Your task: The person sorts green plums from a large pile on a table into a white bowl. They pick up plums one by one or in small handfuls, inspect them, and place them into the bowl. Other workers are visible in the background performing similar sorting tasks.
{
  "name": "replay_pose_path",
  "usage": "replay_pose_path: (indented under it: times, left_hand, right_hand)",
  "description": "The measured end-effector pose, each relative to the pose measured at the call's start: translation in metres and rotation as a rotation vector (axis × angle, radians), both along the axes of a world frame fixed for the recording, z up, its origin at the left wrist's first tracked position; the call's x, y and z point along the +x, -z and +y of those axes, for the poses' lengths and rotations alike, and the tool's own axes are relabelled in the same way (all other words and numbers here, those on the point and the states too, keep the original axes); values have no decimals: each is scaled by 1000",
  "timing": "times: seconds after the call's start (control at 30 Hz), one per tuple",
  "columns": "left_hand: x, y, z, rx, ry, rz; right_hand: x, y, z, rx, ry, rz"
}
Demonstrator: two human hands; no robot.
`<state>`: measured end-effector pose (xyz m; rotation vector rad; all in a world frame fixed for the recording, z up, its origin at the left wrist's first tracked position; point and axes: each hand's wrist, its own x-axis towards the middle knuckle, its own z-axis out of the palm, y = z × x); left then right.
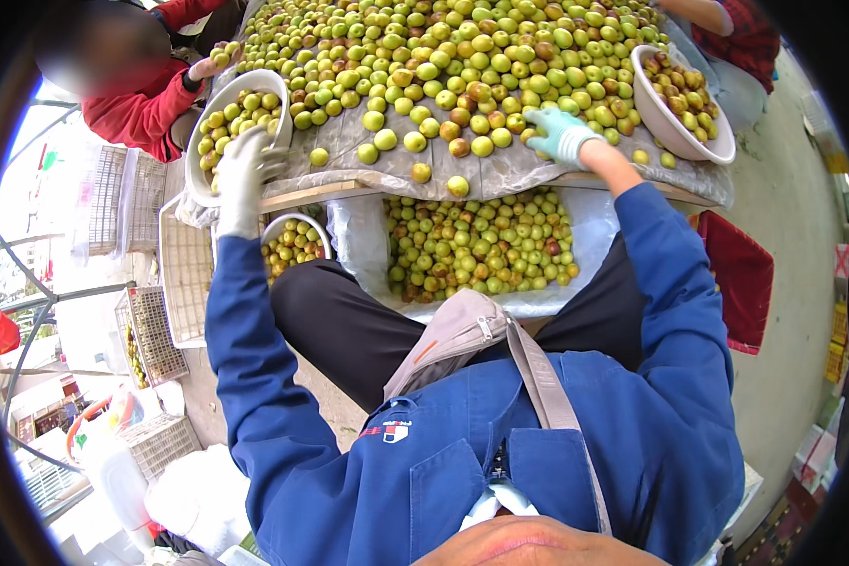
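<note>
My left hand (244,177), in a white glove and blurred, is over the near right rim of a white basin (191,159) holding green and reddish jujube-like fruit; whether it holds any is unclear. My right hand (564,136), in a pale teal glove, reaches onto the fruit at the near edge of the pile, fingertips among the fruit; its palm side is hidden. Many green and brownish-red fruits (424,71) cover the grey sheet (396,166) on the table. A second white basin (690,141), at the right, holds redder fruit.
Below the table edge, a plastic-lined crate (591,219) of fruit sits between my knees, with a small white basin (323,237) to its left. A red cloth-like container (743,283) stands right. One person in red (138,117) holds fruit at the left; another person (739,49) is at the right.
</note>
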<state>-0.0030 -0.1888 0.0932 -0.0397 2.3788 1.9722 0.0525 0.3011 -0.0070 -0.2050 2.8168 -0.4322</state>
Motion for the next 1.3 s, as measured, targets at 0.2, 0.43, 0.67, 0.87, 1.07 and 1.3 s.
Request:
replay_pose_path:
  times: [0.2, 0.43, 0.67, 0.87, 1.07, 1.3]
  left_hand:
    - [-80, 87, 145, -856, 401, 679]
    - [-99, 141, 177, -963, 282, 754]
    - [-75, 108, 156, -639, 342, 346]
    - [-16, 57, 151, 365, 314, -487]
    - [28, 45, 170, 587, 433, -671]
    - [46, 42, 206, 798, 543, -680]
  right_hand:
    - [33, -7, -60, -245, -172, 33]
    - [-57, 0, 51, -57, 394, 558]
    - [-76, 20, 56, 193, 351, 217]
    - [-77, 16, 45, -601, 153, 530]
    - [-29, -32, -44, -1263, 125, -101]
    - [2, -21, -74, -1134, 35, -56]
